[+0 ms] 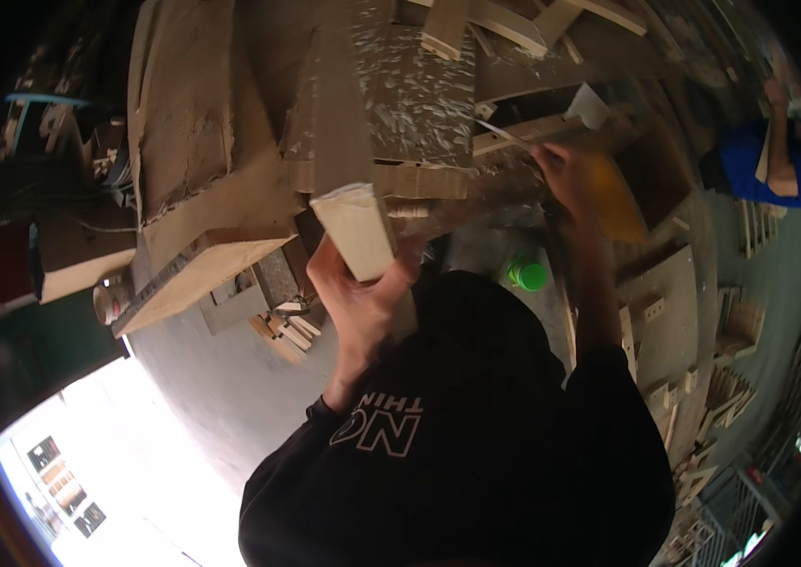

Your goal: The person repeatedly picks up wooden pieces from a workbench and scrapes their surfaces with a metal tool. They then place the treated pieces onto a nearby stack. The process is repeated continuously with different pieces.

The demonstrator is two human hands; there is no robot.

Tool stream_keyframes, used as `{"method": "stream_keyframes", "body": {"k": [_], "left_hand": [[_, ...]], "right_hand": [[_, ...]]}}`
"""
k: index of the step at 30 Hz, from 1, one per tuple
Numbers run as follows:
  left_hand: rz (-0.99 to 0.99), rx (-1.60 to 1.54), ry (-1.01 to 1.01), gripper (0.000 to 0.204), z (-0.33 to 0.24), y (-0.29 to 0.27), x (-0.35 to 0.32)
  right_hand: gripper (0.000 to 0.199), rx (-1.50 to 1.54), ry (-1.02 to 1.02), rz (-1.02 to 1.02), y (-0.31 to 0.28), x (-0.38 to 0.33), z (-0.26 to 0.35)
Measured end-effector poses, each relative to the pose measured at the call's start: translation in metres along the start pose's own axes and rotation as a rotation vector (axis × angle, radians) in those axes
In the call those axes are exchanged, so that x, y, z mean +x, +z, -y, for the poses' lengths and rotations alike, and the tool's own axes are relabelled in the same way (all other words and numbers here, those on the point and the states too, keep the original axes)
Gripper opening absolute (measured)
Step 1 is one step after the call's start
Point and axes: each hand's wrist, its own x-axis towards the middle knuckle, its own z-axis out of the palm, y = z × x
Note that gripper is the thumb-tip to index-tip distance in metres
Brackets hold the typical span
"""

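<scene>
My left hand point(362, 293) is wrapped round a pale wooden board point(356, 231), which it holds up over the near edge of the workbench. The board's near end faces me, with a whitish, uneven upper edge, and its long face runs away over the bench. My right hand point(561, 170) is raised to the right, fingers closed on a thin, pale, pointed strip point(504, 132). The strip points left toward the bench top point(419, 94), which is strewn with pale flakes or smears. Whether the strip is wood or metal, I cannot tell.
Several wooden pieces point(499, 24) lie at the bench's far side. A large wooden slab point(206, 274) juts out at the left. Below stands a container with a green lid point(528, 274). Wooden parts point(287, 333) are piled on the floor. Another person in blue point(788, 165) is at far right.
</scene>
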Motion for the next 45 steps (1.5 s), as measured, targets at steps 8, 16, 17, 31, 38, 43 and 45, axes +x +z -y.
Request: {"method": "stream_keyframes", "body": {"k": [8, 16, 17, 31, 38, 43, 45], "left_hand": [[0.023, 0.037, -0.013, 0.043, -0.001, 0.001, 0.000], [0.072, 0.021, 0.002, 0.044, -0.005, 0.013, 0.000], [0.077, 0.020, 0.001, 0.044, -0.005, 0.014, -0.001], [0.090, 0.024, 0.030, 0.045, -0.001, 0.019, -0.001], [0.084, 0.047, 0.037, 0.046, 0.000, 0.021, -0.002], [0.072, 0.047, 0.027, 0.046, -0.001, 0.021, -0.003], [0.070, 0.048, 0.043, 0.046, -0.001, 0.021, -0.002]], "right_hand": [[0.022, 0.268, -0.313, -0.163, -0.112, -0.027, 0.136], [0.015, 0.322, -0.917, -0.145, -0.156, -0.027, 0.198], [0.015, 0.276, -0.920, -0.155, -0.158, -0.025, 0.199], [0.017, 0.073, -0.947, -0.186, -0.172, -0.021, 0.206], [0.017, 0.034, -0.971, -0.189, -0.176, -0.022, 0.211], [0.018, 0.026, -1.017, -0.178, -0.178, -0.018, 0.211], [0.018, 0.038, -1.023, -0.189, -0.175, -0.018, 0.211]]}}
